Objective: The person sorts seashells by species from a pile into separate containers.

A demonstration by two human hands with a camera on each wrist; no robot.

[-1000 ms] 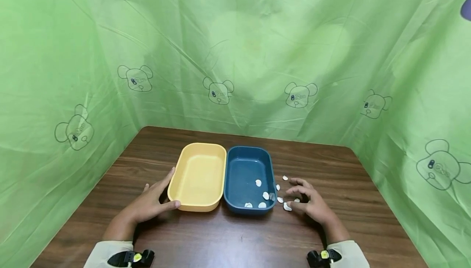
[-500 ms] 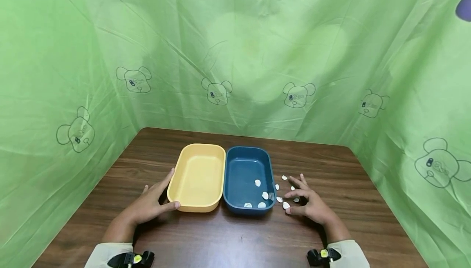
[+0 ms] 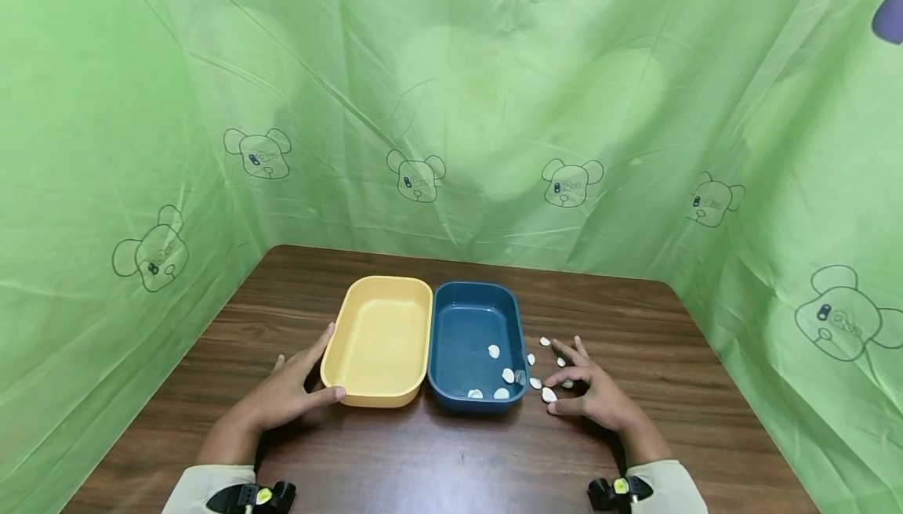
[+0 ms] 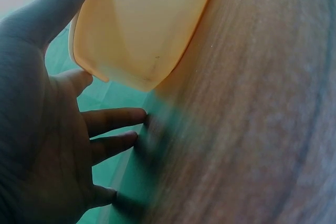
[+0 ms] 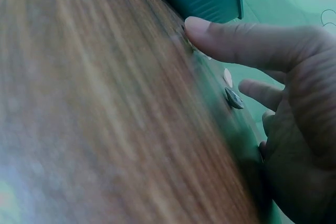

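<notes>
My left hand (image 3: 285,396) rests at the near left corner of a yellow tray (image 3: 381,399), thumb on the near rim and index finger along the left side. Its other fingers (image 4: 113,121) spread over the table. A blue tray (image 3: 443,396) stands right beside the yellow one. To its right, my right hand (image 3: 596,400) is low over the table, fingers spread. A small white shell-like piece (image 3: 549,395) lies between its thumb and index fingertips, which stand apart. In the right wrist view the thumb (image 5: 231,40) reaches toward the blue tray, hiding that piece.
Several similar white pieces lie in the blue tray, one of them a white piece (image 3: 494,351). More are scattered near the right hand, such as a pale piece (image 5: 228,77) and a darker piece (image 5: 234,98). Green cloth (image 3: 451,106) encloses the wooden table (image 3: 437,467).
My right thumb and index finger have spread apart around the nearest white piece, and its other fingers have stretched outward. The left hand and both trays hold their places.
</notes>
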